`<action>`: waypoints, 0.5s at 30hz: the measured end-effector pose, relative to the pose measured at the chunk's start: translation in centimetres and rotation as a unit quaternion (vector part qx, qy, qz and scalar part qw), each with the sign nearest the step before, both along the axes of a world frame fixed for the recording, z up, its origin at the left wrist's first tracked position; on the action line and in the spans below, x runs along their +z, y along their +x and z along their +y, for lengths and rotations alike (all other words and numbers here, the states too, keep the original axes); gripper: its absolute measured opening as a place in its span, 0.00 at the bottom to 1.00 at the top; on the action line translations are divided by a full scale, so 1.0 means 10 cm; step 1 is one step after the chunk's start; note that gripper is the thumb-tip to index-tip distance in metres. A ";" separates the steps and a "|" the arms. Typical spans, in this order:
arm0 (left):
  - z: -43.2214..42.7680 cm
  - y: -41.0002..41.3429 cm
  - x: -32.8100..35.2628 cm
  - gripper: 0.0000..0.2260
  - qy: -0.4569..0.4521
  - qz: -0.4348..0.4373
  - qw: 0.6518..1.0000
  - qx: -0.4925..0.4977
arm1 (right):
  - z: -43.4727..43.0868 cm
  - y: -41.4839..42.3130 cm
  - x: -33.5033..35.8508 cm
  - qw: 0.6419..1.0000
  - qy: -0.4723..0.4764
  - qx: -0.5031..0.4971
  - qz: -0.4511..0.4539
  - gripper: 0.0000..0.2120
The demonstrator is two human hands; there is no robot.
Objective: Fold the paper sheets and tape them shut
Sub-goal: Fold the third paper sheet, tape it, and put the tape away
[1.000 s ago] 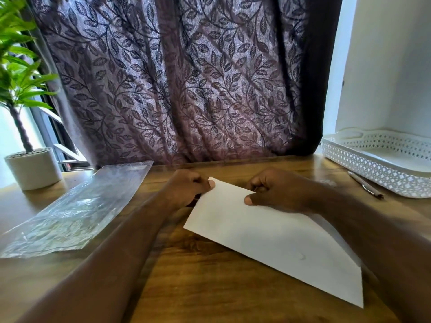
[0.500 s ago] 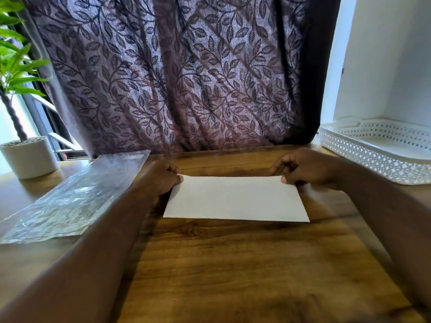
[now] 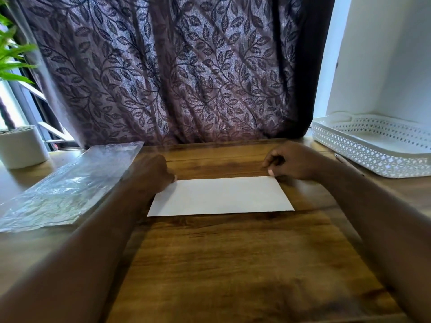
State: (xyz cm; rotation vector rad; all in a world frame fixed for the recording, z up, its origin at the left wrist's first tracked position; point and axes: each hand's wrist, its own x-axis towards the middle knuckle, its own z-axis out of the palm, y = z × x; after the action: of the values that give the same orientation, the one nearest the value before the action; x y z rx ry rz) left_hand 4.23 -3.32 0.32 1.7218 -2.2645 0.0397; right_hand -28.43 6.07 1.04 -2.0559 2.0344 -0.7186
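Paper [image 3: 220, 197] lies flat on the wooden desk [image 3: 221, 264] in the middle of the frame, 1 white oblong with its long sides running left to right. Its near edge faces the person and its far edge sits between the 2 hands.

At the far left corner of the paper, the left hand [image 3: 154, 173] has its fingers curled in and pinches that corner; the hand is a little blurred. At the far right corner, the right hand [image 3: 291, 163] has its fingers curled and its thumb tip touching the corner. I cannot tell whether it pinches the sheet or only presses on it. Both forearms reach in from the bottom corners of the frame.

Left of the paper, a clear plastic bag [image 3: 70, 183] lies flat on the desk, and a white plant pot [image 3: 21, 148] stands beyond it at the left edge. At the right edge sits a white tray [image 3: 373, 157] with pierced walls, with a pen [image 3: 347, 163] just beside it on the desk. A dark leaf-patterned curtain [image 3: 163, 78] hangs behind the desk.
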 end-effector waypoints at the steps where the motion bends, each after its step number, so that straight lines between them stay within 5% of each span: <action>1: 0.04 -0.05 0.00 0.17 -0.036 -0.010 0.999 -0.010 | 0.02 -0.02 0.04 1.000 -0.017 -0.008 -0.013 0.07; 5: 0.29 -0.46 0.00 0.15 -0.090 0.025 0.991 -0.093 | 0.19 -0.19 0.19 0.984 -0.114 -0.076 -0.118 0.12; 8: 0.45 -0.79 0.02 0.11 -0.080 0.035 0.980 -0.182 | 0.31 -0.38 0.22 0.971 -0.163 -0.149 -0.087 0.08; 15: 0.52 -1.32 -0.06 0.05 -0.070 0.049 0.964 -0.254 | 0.48 -0.63 -0.04 0.982 -0.091 -0.159 -0.050 0.09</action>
State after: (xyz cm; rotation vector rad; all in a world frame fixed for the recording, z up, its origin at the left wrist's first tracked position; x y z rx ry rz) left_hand -9.01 1.89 -0.24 1.0129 -2.4873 0.0043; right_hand -34.78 10.88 0.63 -1.7522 2.3430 -1.0755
